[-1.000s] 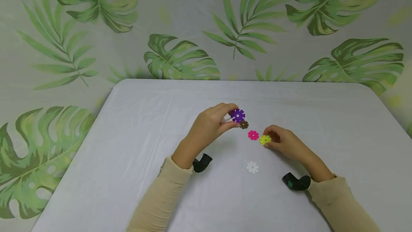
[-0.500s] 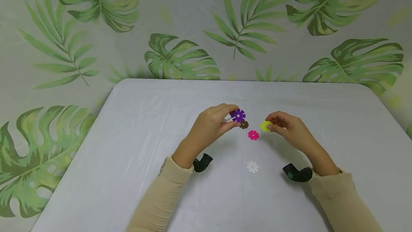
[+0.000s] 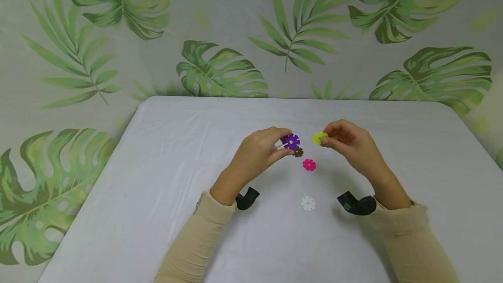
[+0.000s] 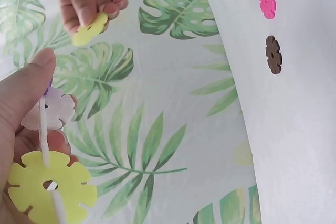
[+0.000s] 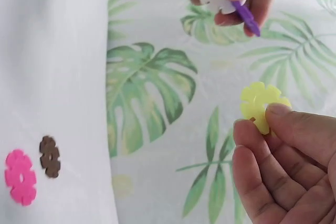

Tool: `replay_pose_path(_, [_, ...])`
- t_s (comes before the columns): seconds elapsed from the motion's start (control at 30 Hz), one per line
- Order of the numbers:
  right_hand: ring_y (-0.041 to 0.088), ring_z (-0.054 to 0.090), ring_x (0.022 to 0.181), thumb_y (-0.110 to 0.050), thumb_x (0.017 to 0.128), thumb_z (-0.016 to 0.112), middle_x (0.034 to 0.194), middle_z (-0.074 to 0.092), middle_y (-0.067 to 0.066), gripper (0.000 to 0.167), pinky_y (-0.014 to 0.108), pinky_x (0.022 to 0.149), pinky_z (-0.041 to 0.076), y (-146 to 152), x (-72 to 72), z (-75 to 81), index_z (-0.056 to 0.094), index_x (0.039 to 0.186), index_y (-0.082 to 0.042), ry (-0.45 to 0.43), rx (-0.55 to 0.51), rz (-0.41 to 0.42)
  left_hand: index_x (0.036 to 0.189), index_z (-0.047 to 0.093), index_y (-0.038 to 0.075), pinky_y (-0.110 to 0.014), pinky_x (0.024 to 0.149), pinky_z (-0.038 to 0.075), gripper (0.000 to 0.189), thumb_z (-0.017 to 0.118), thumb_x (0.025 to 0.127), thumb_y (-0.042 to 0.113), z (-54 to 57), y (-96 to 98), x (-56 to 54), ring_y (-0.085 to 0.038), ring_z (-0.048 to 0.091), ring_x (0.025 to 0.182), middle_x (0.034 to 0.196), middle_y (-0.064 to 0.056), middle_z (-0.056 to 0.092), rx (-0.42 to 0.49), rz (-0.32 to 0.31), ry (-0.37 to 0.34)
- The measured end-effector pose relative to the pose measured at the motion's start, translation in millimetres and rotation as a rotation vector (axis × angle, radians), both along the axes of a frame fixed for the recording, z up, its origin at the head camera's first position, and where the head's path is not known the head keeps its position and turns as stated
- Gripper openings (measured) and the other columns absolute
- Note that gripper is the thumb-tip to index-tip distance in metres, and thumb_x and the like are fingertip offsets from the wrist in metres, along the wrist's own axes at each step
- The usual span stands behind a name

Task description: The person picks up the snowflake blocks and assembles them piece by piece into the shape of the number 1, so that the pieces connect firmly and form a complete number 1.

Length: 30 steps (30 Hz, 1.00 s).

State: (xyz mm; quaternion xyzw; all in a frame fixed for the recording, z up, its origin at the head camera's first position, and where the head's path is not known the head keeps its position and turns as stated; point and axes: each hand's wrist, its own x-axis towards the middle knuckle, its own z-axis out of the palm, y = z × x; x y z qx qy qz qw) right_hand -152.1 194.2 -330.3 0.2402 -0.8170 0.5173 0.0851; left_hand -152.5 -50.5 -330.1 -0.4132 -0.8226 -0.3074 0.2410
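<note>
In the head view my left hand [image 3: 255, 152] holds a chain of slotted snowflake discs, its purple disc [image 3: 291, 142] at the right end. The left wrist view shows more of that chain: a yellow disc [image 4: 31, 182], a white disc [image 4: 60, 111] and a white one seen edge-on, joined at their slots. Thumb and fingers of my right hand [image 3: 355, 150] pinch a separate yellow snowflake disc [image 3: 318, 138] above the table, a short gap right of the purple one. The fingertips partly cover it.
On the white-covered table [image 3: 177, 152] lie a brown disc [image 3: 298, 153], a pink disc [image 3: 309, 165] and, nearer the front, a white disc [image 3: 308, 204]. Black devices [image 3: 247, 198] sit at both wrists. A leaf-patterned cloth hangs behind the table.
My right hand has lifted the yellow disc from beside the pink one, carrying it up and slightly left, toward the purple disc. The left hand has stayed nearly still.
</note>
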Motion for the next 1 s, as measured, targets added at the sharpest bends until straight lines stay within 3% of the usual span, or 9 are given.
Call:
replay_pose_path(0.3, [0.015, 0.062, 0.077, 0.006, 0.078, 0.064, 0.088, 0.061, 0.011, 0.014, 0.021, 0.071, 0.049, -19, 1.4, 11.4, 0.063, 0.092, 0.004, 0.055, -0.048, 0.031, 0.107, 0.06, 0.001, -0.011, 0.068, 0.044, 0.036, 0.072, 0.076, 0.015, -0.8, 0.3, -0.8, -0.01, 0.061, 0.074, 0.096, -0.005, 0.064, 0.025, -0.026, -0.028])
replay_pose_path(0.6, [0.017, 0.062, 0.079, 0.013, 0.078, 0.06, 0.088, 0.063, 0.012, 0.016, 0.022, 0.073, 0.049, -25, 1.7, 9.3, 0.064, 0.092, 0.005, 0.07, -0.111, 0.122, 0.107, 0.06, 0.001, -0.01, 0.069, 0.043, 0.034, 0.069, 0.08, 0.018, 0.0, 1.3, -0.2, -0.008, 0.058, 0.079, 0.097, -0.005, 0.064, 0.004, -0.026, -0.043])
replay_pose_path(1.0, [0.015, 0.062, 0.08, 0.012, 0.077, 0.062, 0.086, 0.065, 0.012, 0.015, 0.023, 0.073, 0.049, -30, 0.3, 4.6, 0.067, 0.089, 0.004, 0.08, -0.116, 0.101, 0.106, 0.059, -0.001, -0.013, 0.073, 0.043, 0.033, 0.068, 0.08, 0.017, -1.5, 3.5, -1.6, -0.01, 0.057, 0.081, 0.095, -0.005, 0.063, -0.015, -0.051, -0.011])
